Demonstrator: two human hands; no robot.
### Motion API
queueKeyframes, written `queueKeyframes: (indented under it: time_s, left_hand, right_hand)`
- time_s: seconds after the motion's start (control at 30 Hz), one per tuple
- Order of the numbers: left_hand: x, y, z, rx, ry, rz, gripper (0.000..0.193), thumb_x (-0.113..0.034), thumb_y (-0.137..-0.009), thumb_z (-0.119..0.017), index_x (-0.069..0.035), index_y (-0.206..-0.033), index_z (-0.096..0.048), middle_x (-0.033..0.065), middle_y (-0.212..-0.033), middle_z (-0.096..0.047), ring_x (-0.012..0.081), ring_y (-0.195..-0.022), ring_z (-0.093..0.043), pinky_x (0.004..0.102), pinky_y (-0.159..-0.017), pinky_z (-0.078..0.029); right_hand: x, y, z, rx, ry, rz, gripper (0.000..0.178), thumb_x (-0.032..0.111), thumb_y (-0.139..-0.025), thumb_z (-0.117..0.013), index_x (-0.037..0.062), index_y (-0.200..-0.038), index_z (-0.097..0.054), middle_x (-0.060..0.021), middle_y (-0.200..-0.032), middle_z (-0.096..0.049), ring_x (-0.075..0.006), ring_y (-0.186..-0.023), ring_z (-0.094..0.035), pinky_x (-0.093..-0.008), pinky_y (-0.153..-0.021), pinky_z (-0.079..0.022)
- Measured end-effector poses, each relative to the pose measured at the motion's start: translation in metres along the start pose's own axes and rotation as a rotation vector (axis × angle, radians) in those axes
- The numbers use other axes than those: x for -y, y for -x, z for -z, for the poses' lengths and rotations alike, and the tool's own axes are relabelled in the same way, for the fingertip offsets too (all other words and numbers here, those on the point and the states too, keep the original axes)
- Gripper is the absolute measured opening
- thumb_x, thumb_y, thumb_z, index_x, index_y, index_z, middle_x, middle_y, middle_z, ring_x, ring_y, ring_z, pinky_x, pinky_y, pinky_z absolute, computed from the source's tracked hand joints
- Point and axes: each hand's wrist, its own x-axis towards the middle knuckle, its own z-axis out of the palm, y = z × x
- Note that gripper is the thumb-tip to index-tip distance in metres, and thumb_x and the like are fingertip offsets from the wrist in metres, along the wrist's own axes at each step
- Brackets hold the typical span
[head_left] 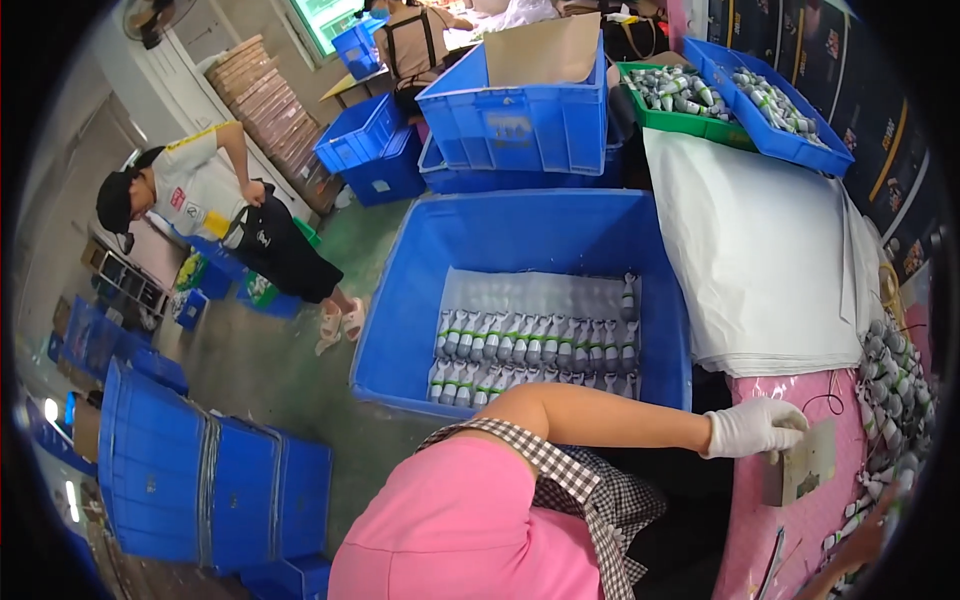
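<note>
My left hand [758, 428], in a white glove, reaches across to the right with its fingers closed on the upper edge of a small greyish block [803, 468]. The block has a star-shaped mark on its side and stands on a pink-covered surface [750, 520]. At the lower right edge my bare right hand [872, 538] is smeared by motion and partly cut off. It is beside a heap of grey and white bulb-shaped pieces [893, 385] with green bands. Whether it holds one cannot be made out.
A big blue crate [375, 350] holds rows of similar pieces [535, 340] over a white sheet. White sheets [760, 270] are stacked right of it. A green tray [690, 120] and a blue tray [800, 145] hold more. Blue bins [160, 470] stand left. A person [215, 190] stands beyond.
</note>
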Motion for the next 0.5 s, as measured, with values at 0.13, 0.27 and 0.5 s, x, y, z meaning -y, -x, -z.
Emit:
queueKeyframes:
  time_s: [0.13, 0.27, 0.5]
  left_hand:
    - [-0.033, 0.000, -0.021, 0.420, 0.736, 0.230, 0.050, -0.047, -0.083, -0.062, -0.006, -0.110, -0.053, 0.0102, -0.094, -0.060, 0.0207, -0.079, -0.059, 0.0402, -0.069, -0.051]
    - [-0.039, 0.006, -0.031, 0.308, 0.962, 0.207, 0.048, -0.050, -0.081, -0.063, -0.010, -0.105, -0.051, 0.0054, -0.086, -0.056, 0.0185, -0.079, -0.057, 0.0383, -0.069, -0.050]
    - [-0.059, -0.003, 0.029, -0.031, 0.712, -0.165, 0.009, -0.013, -0.089, -0.052, -0.006, -0.094, -0.056, 0.0059, -0.087, -0.058, 0.0174, -0.081, -0.056, 0.0332, -0.081, -0.047]
  right_hand:
    - [0.079, -0.001, 0.000, 0.316, 0.241, 0.136, 0.024, -0.003, -0.077, -0.061, 0.0034, -0.099, -0.058, -0.0216, -0.111, -0.060, -0.0325, -0.100, -0.056, -0.0404, -0.087, -0.044]
    - [0.128, -0.008, -0.036, 0.422, 0.328, 0.057, 0.032, -0.001, -0.077, -0.053, -0.0010, -0.107, -0.060, -0.0197, -0.116, -0.058, -0.0348, -0.106, -0.054, -0.0423, -0.092, -0.042]
    - [0.156, 0.031, -0.081, -0.058, -0.678, -0.877, 0.037, 0.017, -0.094, -0.046, -0.0006, -0.126, -0.046, -0.0164, -0.119, -0.054, -0.0272, -0.106, -0.056, -0.0391, -0.092, -0.045]
